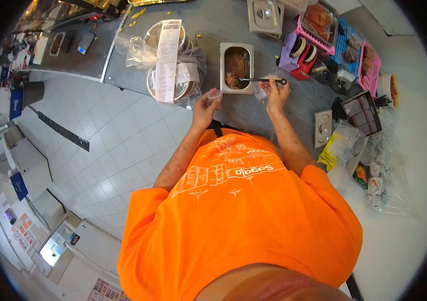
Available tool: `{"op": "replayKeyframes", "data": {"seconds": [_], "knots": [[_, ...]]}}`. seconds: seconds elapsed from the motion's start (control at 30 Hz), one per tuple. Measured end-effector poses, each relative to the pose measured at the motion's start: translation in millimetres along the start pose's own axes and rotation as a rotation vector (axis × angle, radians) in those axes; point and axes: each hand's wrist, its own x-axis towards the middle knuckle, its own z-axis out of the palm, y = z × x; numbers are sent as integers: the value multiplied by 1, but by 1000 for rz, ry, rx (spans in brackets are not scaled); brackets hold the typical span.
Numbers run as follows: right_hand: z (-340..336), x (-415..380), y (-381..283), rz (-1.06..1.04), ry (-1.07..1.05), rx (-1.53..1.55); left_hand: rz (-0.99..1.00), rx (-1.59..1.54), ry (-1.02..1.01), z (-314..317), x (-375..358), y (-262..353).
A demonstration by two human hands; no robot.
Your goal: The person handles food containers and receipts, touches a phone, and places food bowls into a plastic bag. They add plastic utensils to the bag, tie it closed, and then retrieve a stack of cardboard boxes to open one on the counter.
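In the head view, your left hand [207, 106] is at the front edge of the counter [211, 40], fingers curled and mostly closed around a small clear cup [214, 94]. The cup is just beside the near left corner of a rectangular metal pan [251, 55].

Your right hand [276, 95] is to the right of that pan, its thumb and fingers pinched together on the handle of a black-handled spoon [256, 80]. The handle's end pokes out past your fingers, and the shaft lies level across the pan's right rim. The spoon's head is inside the pan, near its left wall, among chunky reddish food [231, 79]; a brown sauce [235, 59] fills the area behind it. A piece of clear plastic [262, 92] shows beside your right fingers.

To the left of the pan you have round tubs [152, 80] in clear plastic bags, with a long printed receipt [167, 60] lying over them. Behind the pan and to its right is a lidded metal container [265, 15]. Farther right are a purple and red tape dispenser [301, 75], a pink basket [369, 67] and a blue basket [346, 52]. A loose metal lid [323, 128] is near your right forearm.
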Motion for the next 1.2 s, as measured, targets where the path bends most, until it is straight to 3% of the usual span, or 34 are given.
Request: {"op": "replayKeyframes", "data": {"seconds": [0.07, 0.33, 0.47, 0.57, 0.63, 0.8, 0.93, 1.2], "knots": [[1, -3, -1, -16, -5, 2, -5, 24, 2, -1, -1, 1], [20, -44, -21, -411, -255, -258, -20, 20, 17, -1, 0, -1], [22, -46, -20, -447, -265, -331, -49, -6, 47, 2, -2, 5], [18, -33, -19, -302, -138, -220, -38, -41, 44, 4, -5, 14], [8, -16, -4, -37, 66, 3, -18, -78, 36, 5, -5, 15], [-7, 8, 11, 4, 121, 192, -126, -302, 2, 7, -3, 30], [-8, 18, 13, 46, 113, 236, -44, -182, -46, 4, 11, 19], [-7, 34, 2, 22, 55, 211, -235, -667, -9, 7, 18, 19]]}}
